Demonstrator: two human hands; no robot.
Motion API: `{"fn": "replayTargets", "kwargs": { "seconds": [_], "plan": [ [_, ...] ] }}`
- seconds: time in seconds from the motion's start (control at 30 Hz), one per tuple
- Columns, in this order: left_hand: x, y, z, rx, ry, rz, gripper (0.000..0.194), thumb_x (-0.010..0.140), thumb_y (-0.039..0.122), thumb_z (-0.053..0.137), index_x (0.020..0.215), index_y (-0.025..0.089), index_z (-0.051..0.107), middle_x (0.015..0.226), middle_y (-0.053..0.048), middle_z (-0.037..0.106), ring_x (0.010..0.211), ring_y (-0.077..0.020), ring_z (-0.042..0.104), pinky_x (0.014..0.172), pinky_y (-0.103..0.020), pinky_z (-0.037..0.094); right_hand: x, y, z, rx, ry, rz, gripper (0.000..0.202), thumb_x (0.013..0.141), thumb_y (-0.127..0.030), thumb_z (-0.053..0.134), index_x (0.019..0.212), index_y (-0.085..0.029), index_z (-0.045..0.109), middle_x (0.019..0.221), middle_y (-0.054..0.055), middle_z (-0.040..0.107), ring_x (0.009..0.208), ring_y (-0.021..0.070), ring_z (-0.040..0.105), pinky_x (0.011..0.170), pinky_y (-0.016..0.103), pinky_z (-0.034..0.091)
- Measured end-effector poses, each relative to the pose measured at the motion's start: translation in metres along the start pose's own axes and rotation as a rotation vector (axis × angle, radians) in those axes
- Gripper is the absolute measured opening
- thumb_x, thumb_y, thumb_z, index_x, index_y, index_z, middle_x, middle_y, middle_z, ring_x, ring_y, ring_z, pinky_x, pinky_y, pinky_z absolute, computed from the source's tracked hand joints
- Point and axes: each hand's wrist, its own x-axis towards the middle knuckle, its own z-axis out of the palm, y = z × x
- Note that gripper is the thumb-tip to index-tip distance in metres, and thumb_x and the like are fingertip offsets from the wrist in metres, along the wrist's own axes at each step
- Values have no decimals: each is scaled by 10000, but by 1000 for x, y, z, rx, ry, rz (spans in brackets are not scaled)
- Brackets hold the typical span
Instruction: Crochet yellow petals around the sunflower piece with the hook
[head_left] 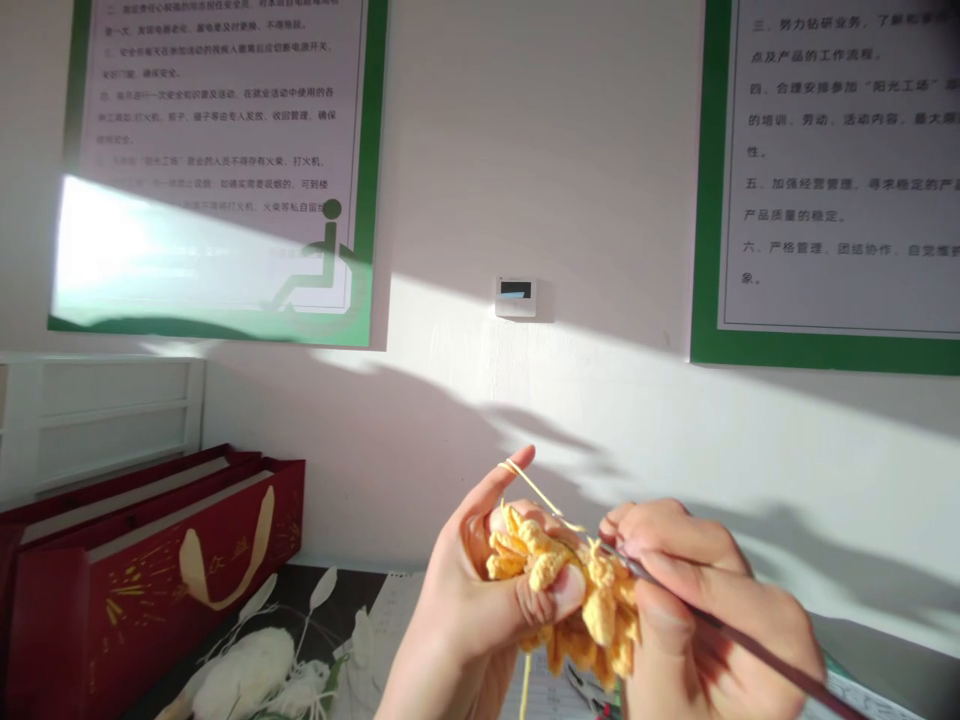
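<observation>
My left hand (480, 600) pinches a yellow crocheted flower (598, 612) with many curled petals, its thumb pressed on the front. A strand of yellow yarn (540, 492) runs over the raised left index finger down to the flower's top edge. In my right hand (697, 590) is a dark-handled crochet hook (757, 650), gripped like a pen. Its tip lies at the upper edge of the flower, by the yarn. More yarn hangs below the left hand. The fingers behind the flower are hidden.
Red gift bags (202, 580) with a ribbon handle stand at the left. White crocheted pieces (247, 670) and leaf shapes lie on the dark table beside printed paper (390, 620). Behind is a wall with a small thermostat (516, 297) and two green-framed posters (360, 300).
</observation>
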Motion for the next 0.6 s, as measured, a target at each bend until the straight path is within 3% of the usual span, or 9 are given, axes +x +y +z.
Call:
{"fn": "replayTargets", "kwargs": {
  "seconds": [0.13,0.3,0.4,0.5,0.6],
  "plan": [
    [-1,6,-3,2,-13,-30,972,490,159,986,1378,155,593,771,21,657,696,-152,651,683,-270,510,6,-5,8,289,47,340,69,973,-301,625,928,-249,624,727,-25,590,667,145,550,685,344,486],
    [-2,8,-9,17,-73,-58,919,549,181,951,1400,171,606,818,-8,644,691,-163,647,636,-264,487,13,-9,-2,508,-36,683,197,1021,-349,517,868,-243,582,653,-38,495,629,120,480,570,246,428],
    [0,9,-11,57,-63,-3,994,523,182,974,1432,170,570,786,-3,654,677,-153,636,629,-250,487,15,-6,-3,589,-131,829,261,1018,-362,513,796,-225,528,665,-34,483,607,111,465,547,235,420],
    [-1,11,-9,134,-42,88,1136,545,182,977,1537,217,423,786,-14,693,665,-155,632,628,-254,506,13,0,-3,561,-246,802,241,979,-354,592,794,-233,496,729,-24,542,631,117,517,547,235,452],
    [-7,11,-2,180,-1,146,1129,627,184,944,1574,260,334,774,-9,699,670,-168,635,625,-270,531,12,4,-9,259,-242,489,110,942,-218,644,875,-249,563,841,-1,631,749,139,620,597,246,510]
  ]
}}
